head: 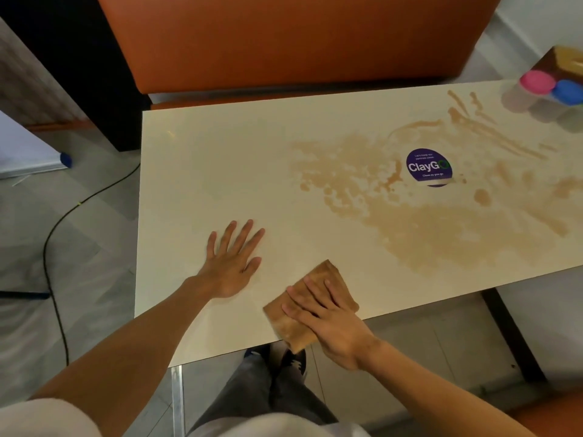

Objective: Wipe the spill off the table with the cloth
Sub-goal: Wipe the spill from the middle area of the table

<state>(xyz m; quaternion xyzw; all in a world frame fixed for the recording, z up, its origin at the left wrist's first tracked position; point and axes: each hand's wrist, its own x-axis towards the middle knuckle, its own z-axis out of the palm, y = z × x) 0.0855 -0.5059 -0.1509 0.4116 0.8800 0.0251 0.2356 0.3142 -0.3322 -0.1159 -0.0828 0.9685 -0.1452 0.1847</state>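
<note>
A wide light-brown spill [426,222] is smeared over the right half of the cream table [214,171], with streaks running toward the far right corner. A folded tan cloth [328,274] lies at the table's near edge, partly overhanging it, just left of the spill. My right hand [328,316] presses flat on the cloth with straight fingers. My left hand [235,263] rests palm down on bare tabletop to the left of the cloth, fingers spread, holding nothing.
A round purple sticker [429,168] is stuck to the table inside the spill. Pink-lidded [536,82] and blue-lidded [568,91] containers stand at the far right corner. An orange bench seat [284,42] lies beyond the table. A black cable [53,234] runs across the floor at left.
</note>
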